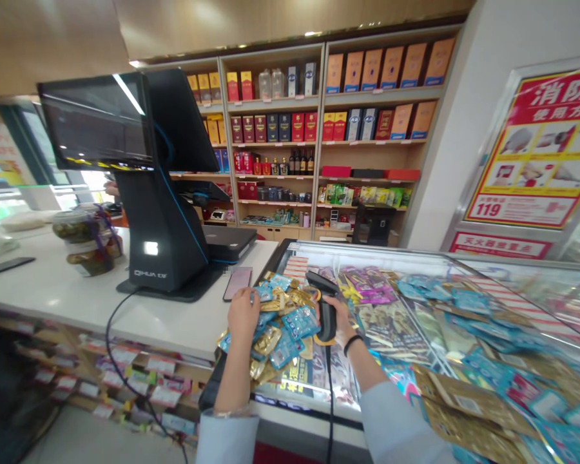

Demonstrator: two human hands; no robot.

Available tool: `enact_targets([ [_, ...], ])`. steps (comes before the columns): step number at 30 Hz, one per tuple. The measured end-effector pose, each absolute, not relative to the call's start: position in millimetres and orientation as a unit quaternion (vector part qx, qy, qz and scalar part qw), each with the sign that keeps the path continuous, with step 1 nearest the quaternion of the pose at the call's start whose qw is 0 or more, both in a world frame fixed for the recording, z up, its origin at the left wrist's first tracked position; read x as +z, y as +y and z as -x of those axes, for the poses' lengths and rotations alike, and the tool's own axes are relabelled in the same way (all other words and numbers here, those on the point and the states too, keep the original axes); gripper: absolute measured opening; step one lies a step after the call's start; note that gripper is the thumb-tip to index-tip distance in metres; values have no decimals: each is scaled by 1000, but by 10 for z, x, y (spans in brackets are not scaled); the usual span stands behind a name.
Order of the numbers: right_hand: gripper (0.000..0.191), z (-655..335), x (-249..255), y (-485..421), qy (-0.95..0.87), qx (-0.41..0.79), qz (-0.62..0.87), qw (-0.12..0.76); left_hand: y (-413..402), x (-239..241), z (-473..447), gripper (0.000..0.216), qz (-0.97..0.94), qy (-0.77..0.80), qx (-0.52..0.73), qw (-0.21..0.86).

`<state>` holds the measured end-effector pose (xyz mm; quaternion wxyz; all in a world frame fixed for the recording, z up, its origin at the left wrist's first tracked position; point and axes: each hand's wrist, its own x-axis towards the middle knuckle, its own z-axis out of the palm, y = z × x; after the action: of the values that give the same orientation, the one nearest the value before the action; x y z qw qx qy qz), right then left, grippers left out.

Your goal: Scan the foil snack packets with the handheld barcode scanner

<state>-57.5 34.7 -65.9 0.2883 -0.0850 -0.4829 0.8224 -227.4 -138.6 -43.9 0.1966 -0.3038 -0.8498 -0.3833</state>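
A black corded barcode scanner (327, 322) with yellow trim is in my right hand (341, 319). My fingers are wrapped round its handle, and its head points left over the packets. My left hand (244, 316) is at the left edge of a pile of small gold and blue snack packets (283, 322), with its fingers curled; what they hold, if anything, is hidden. Just beyond that hand a phone (238, 283) lies on the white counter. The pile rests on the glass top of a display case (299, 248).
A black checkout terminal (159, 225) stands on the white counter (188, 328) at left, beside stacked jars (89, 251). More gold and blue packages (483, 412) cover the glass at right. The scanner's cable (330, 399) hangs over the front edge. Stocked shelves (273, 109) line the back wall.
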Motion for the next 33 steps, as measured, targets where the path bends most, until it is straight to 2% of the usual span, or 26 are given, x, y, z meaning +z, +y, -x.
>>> enact_targets([
  [9, 33, 576, -687, 370, -484, 819, 88, 294, -1384, -456, 2248, 32, 268, -837, -417, 230],
  [13, 33, 520, -539, 327, -474, 819, 73, 316, -1397, -354, 2197, 39, 235, -812, -459, 272],
  [17, 34, 354, -314, 303, -462, 811, 39, 356, -1381, -201, 2138, 37, 279, -794, -455, 291],
  [26, 35, -507, 175, 401, -515, 762, 8, 393, -984, 130, 1483, 29, 390, -736, -483, 269],
  [33, 35, -1523, 428, 664, -550, 698, 26, 457, -548, 314, 731, 26, 472, -687, -505, 225],
])
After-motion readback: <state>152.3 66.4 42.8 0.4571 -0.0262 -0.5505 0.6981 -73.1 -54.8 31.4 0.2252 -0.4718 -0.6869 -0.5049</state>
